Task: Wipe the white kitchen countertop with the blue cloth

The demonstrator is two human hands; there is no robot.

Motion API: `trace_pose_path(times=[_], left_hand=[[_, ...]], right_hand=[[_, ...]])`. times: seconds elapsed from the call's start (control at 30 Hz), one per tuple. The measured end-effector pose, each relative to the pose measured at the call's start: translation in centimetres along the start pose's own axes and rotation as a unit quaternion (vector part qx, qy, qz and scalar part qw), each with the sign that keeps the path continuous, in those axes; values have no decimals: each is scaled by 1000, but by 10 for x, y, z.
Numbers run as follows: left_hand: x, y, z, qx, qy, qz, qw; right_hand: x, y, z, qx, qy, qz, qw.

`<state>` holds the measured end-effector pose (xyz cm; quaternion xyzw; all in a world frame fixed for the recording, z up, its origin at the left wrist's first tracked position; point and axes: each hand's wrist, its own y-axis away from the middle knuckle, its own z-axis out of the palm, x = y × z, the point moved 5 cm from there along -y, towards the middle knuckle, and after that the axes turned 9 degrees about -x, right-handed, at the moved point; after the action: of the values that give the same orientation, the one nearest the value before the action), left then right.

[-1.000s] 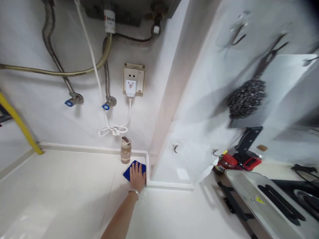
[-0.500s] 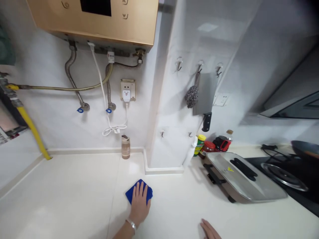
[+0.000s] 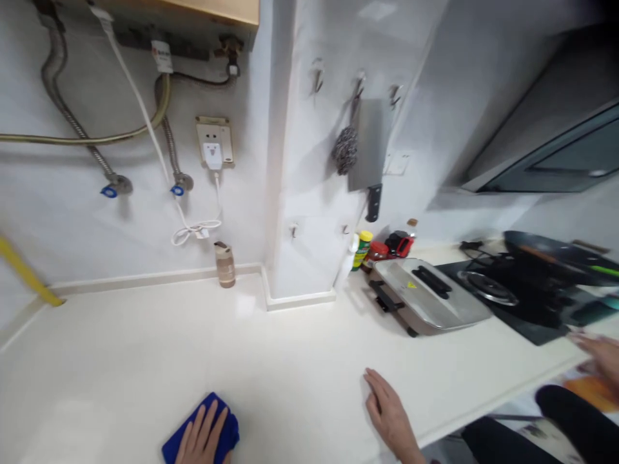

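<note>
A folded blue cloth (image 3: 225,433) lies on the white countertop at the bottom, left of centre. My left hand (image 3: 203,438) rests flat on it, fingers stretched out and slightly apart; the wrist is out of the frame. Further right, my right hand (image 3: 388,412) is low over the counter or touching it, I cannot tell which. Its fingers are extended, loosely together, with nothing in them. Beyond that hand stands a rectangular electric pan (image 3: 430,296) with a metal lid and black handle.
Against the wall stands a brown bottle (image 3: 225,265). A cleaver (image 3: 367,148) and steel scrubber (image 3: 345,150) hang on the pillar above several jars (image 3: 362,251). A wok (image 3: 546,254) sits on the black stove (image 3: 536,335). Another person's hand (image 3: 599,354) is at the right edge.
My left hand and the blue cloth have come nearer, down and left in view. More of my right hand shows. The camera has turned right and down, bringing another person's hand into view.
</note>
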<state>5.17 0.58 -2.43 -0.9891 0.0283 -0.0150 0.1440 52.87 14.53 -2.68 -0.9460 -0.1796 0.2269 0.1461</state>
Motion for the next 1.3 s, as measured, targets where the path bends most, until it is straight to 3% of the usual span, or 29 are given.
trace_pose_path(times=[0.13, 0.23, 0.37, 0.43, 0.53, 0.63, 0.73, 0.9, 1.03, 1.2, 1.3], left_hand=[[-75, 30, -45, -39, -20, -204, 978], [-144, 58, -74, -64, -36, -366, 928], [-218, 100, -91, -75, -28, -498, 864], [-236, 112, -91, -76, -24, -549, 832], [-232, 110, -89, -73, -25, -582, 810], [-201, 89, -84, -63, -43, -563, 823], [-154, 55, -71, -66, -49, -501, 861], [-51, -22, -41, -36, -12, -291, 956], [44, -76, -18, -64, 42, -125, 989], [163, -108, -8, -112, 157, 70, 979], [212, -106, -12, -146, 206, 154, 955]], right_hand=[[17, 8, 9, -38, -16, -3, 999], [20, 10, 13, -49, -14, -12, 999], [10, 10, 8, -38, -13, -24, 999], [6, 10, 6, -30, -8, -27, 999], [6, 10, 7, -31, -3, -34, 999], [8, 10, 8, -33, 0, -40, 999], [11, 9, 8, -33, 2, -40, 999], [13, 9, 10, -43, 6, -31, 999], [12, 8, 8, -37, 4, -27, 999], [6, 7, 6, -30, 2, -20, 999], [2, 5, 4, -22, 3, -18, 1000]])
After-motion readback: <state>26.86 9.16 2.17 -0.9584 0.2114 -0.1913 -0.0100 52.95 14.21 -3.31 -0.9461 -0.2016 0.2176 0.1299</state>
